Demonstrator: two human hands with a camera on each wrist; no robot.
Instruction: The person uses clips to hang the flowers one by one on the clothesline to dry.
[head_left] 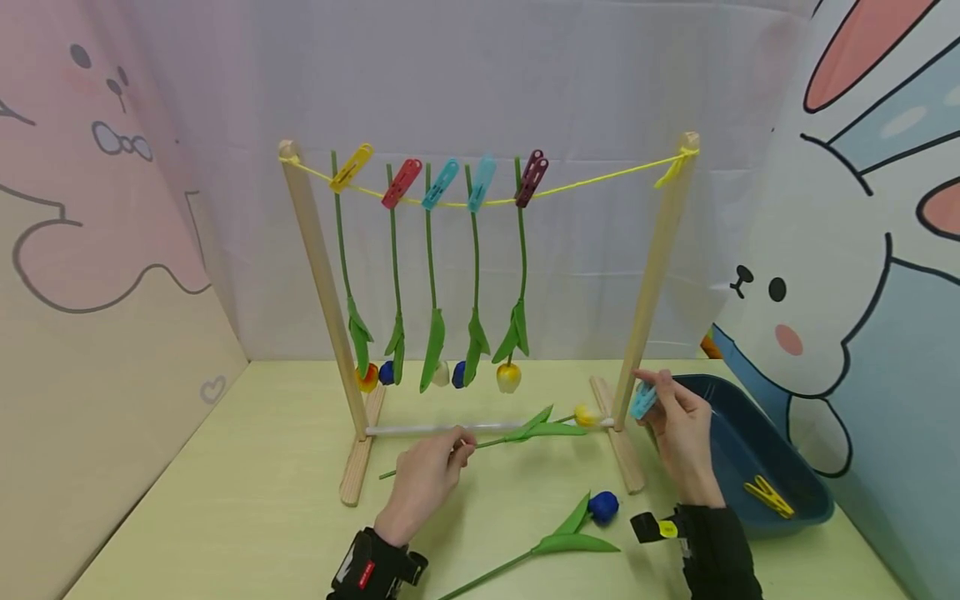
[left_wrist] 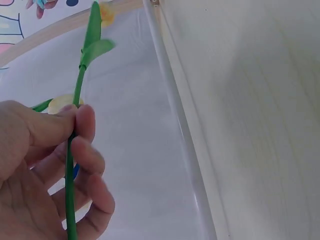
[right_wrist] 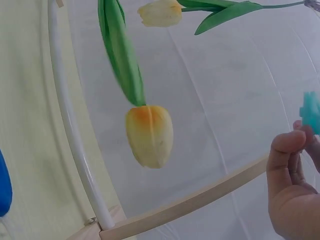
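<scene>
My left hand (head_left: 426,479) pinches the green stem of a yellow artificial tulip (head_left: 551,428) between thumb and fingers, its bloom pointing right toward the frame's right post. In the left wrist view, the tulip's stem (left_wrist: 70,200) runs down across the curled fingers. Beside the right post, my right hand (head_left: 686,433) pinches a light-blue clothespin (head_left: 643,401) at its fingertips. The right wrist view shows the held yellow bloom (right_wrist: 149,137) large and apart from that hand. A blue tulip (head_left: 602,507) lies on the table in front of the hands.
Several tulips hang upside down from a yellow string (head_left: 592,179) by coloured clothespins, between two wooden posts (head_left: 660,250). A white bar (head_left: 405,430) joins the posts low down. At the right, a dark blue basin (head_left: 750,417) holds a yellow clothespin (head_left: 769,497).
</scene>
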